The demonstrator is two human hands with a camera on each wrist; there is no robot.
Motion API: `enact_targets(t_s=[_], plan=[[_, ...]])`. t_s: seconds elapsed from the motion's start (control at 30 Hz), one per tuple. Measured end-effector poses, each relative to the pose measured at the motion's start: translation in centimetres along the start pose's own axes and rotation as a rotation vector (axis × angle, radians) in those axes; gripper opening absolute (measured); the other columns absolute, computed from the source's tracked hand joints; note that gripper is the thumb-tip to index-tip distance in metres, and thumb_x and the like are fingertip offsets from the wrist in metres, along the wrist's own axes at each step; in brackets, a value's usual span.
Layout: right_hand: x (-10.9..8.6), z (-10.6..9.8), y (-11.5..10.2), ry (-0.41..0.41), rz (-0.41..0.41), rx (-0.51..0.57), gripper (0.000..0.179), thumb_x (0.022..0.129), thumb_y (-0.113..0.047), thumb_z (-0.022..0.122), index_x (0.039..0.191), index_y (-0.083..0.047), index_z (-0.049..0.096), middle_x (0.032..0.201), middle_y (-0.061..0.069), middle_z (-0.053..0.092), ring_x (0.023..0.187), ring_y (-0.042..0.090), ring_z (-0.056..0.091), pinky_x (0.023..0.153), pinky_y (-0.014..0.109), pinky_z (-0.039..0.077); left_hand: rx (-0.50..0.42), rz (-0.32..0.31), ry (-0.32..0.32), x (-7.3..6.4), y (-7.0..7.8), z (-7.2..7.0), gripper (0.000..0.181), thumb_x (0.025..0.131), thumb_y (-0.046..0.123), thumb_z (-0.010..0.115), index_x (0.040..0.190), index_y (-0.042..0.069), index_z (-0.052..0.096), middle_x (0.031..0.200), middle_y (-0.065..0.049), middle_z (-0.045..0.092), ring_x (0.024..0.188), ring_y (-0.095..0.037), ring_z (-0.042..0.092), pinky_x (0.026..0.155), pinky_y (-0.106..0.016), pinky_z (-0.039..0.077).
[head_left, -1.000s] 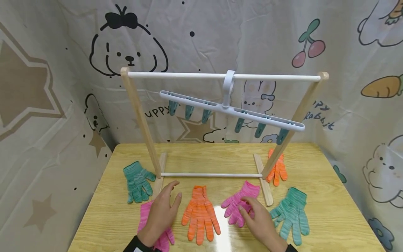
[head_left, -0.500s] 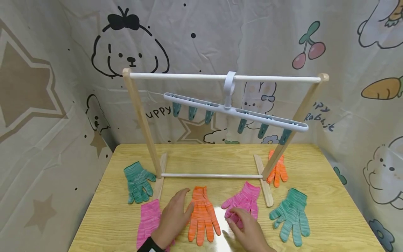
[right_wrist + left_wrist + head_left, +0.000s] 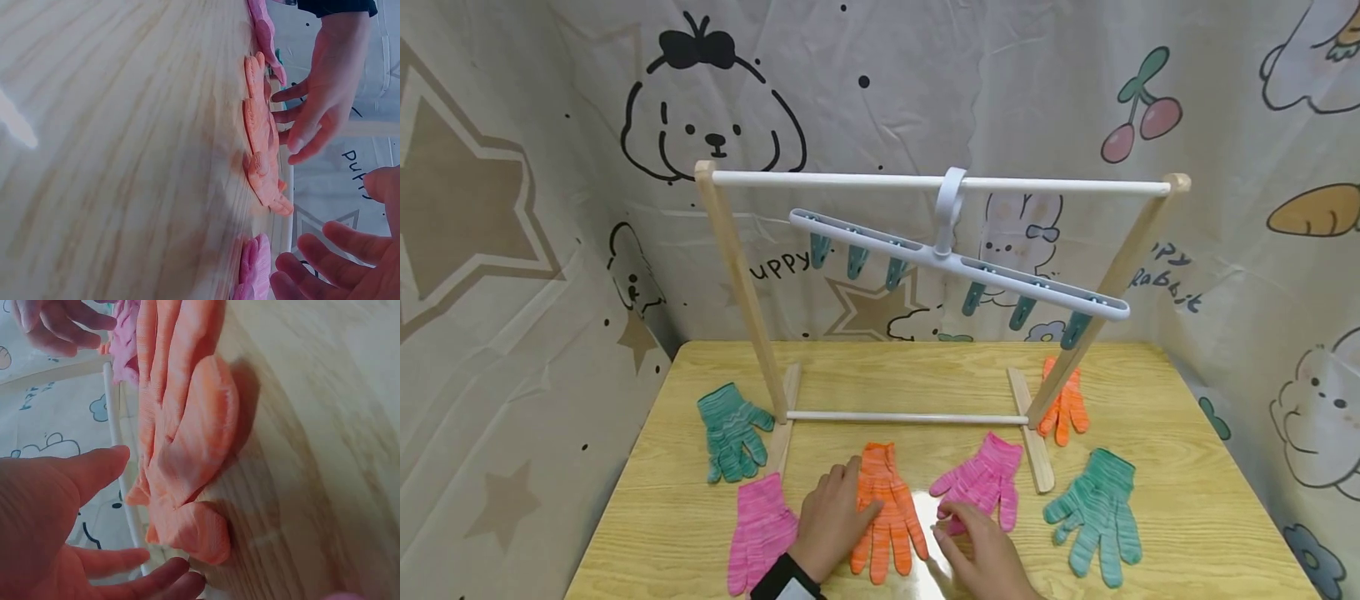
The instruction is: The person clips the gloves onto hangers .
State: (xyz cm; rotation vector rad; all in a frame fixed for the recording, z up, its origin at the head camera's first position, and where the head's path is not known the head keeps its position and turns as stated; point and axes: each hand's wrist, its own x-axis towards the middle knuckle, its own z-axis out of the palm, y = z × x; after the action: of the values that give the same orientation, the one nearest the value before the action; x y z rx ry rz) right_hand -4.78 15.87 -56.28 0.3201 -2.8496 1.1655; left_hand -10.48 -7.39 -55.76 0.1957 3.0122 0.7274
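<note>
An orange knit glove (image 3: 889,508) lies flat at the table's front middle, cuff away from me. My left hand (image 3: 833,518) is at its left edge; in the left wrist view, thumb and fingers stand apart beside the orange glove (image 3: 194,437), holding nothing. Between the orange glove and a pink glove (image 3: 988,475) is my right hand (image 3: 985,554), its fingers loosely bent and overlapping the pink fingertips in the head view. The right wrist view shows that hand (image 3: 356,262) spread near the pink glove (image 3: 253,269), with no item in its grasp.
A wooden rack (image 3: 741,292) carries a grey-white hanger (image 3: 880,242) with several teal clips (image 3: 897,272). Green gloves lie at left (image 3: 730,433) and right (image 3: 1097,517). Another pink glove (image 3: 760,533) is at front left, and a second orange glove (image 3: 1066,412) behind the right post.
My left hand has moved right, from over the left pink glove to the middle orange glove's edge. My right hand has shifted left and toward me, off the pink glove's palm.
</note>
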Motion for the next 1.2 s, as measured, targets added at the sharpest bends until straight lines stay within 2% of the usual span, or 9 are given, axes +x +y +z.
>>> enact_targets(t_s=[0.17,0.3,0.57,0.73,0.87,1.03,1.13,1.2], plan=[[0.2,-0.2,-0.1,-0.012,0.029,0.028,0.027,0.100,-0.032,0.064,0.117,-0.012,0.067,0.104,-0.010,0.069,0.090,0.006,0.066,0.081,0.030,0.057,0.050,-0.031,-0.004,0.3,0.2,0.3,0.071,0.079,0.040,0.085,0.129,-0.003,0.061,0.107,-0.019,0.065,0.091,-0.032,0.064,0.066,-0.046,0.054],[0.2,-0.2,0.1,0.013,0.015,0.049,0.022,0.097,-0.028,0.068,0.115,-0.014,0.068,0.098,-0.015,0.066,0.086,0.000,0.062,0.078,0.026,0.057,0.074,-0.027,0.004,0.3,0.2,0.5,0.064,0.075,0.034,0.089,0.121,-0.004,0.066,0.099,-0.016,0.066,0.086,-0.031,0.064,0.063,-0.045,0.053],[0.1,-0.2,0.1,0.037,0.009,0.056,0.021,0.097,-0.027,0.068,0.115,-0.015,0.068,0.092,-0.018,0.063,0.084,-0.003,0.058,0.073,0.023,0.055,0.004,-0.006,0.028,0.4,0.1,0.5,0.036,0.070,0.024,0.091,0.094,0.009,0.069,0.079,-0.005,0.067,0.070,-0.024,0.064,0.054,-0.036,0.045],[0.2,-0.4,0.0,0.039,0.007,0.059,0.021,0.096,-0.025,0.069,0.115,-0.015,0.068,0.089,-0.018,0.063,0.082,-0.007,0.056,0.071,0.022,0.055,-0.044,-0.008,-0.010,0.2,-0.1,0.4,0.027,0.072,0.023,0.089,0.082,0.015,0.065,0.076,0.001,0.067,0.068,-0.016,0.062,0.053,-0.031,0.039],[0.5,-0.5,0.1,0.045,0.001,0.059,0.021,0.094,-0.021,0.072,0.114,-0.016,0.068,0.089,-0.018,0.063,0.080,-0.008,0.055,0.069,0.020,0.053,-0.070,-0.022,-0.052,0.1,-0.1,0.0,0.027,0.073,0.023,0.089,0.080,0.016,0.064,0.075,0.002,0.064,0.067,-0.013,0.059,0.053,-0.030,0.038],[0.7,-0.6,0.1,0.037,0.016,0.053,0.021,0.093,-0.021,0.072,0.113,-0.017,0.069,0.093,-0.014,0.067,0.080,-0.007,0.055,0.069,0.022,0.052,-0.108,-0.021,-0.046,0.0,-0.1,-0.2,0.023,0.077,0.023,0.086,0.082,0.016,0.065,0.080,0.000,0.067,0.073,-0.017,0.063,0.055,-0.033,0.042],[0.8,-0.7,0.0,0.032,0.022,0.046,0.022,0.094,-0.022,0.072,0.114,-0.016,0.069,0.095,-0.011,0.068,0.080,-0.006,0.055,0.069,0.023,0.051,-0.118,-0.026,-0.033,-0.1,0.0,-0.4,0.020,0.080,0.023,0.083,0.090,0.013,0.069,0.088,-0.004,0.071,0.081,-0.023,0.068,0.060,-0.037,0.048],[0.8,-0.8,-0.1,0.029,0.028,0.046,0.022,0.094,-0.022,0.072,0.115,-0.016,0.069,0.095,-0.012,0.067,0.080,-0.006,0.055,0.069,0.024,0.051,-0.127,-0.030,-0.030,-0.1,0.0,-0.6,0.025,0.083,0.024,0.081,0.099,0.008,0.072,0.096,-0.008,0.074,0.088,-0.028,0.070,0.066,-0.042,0.053]])
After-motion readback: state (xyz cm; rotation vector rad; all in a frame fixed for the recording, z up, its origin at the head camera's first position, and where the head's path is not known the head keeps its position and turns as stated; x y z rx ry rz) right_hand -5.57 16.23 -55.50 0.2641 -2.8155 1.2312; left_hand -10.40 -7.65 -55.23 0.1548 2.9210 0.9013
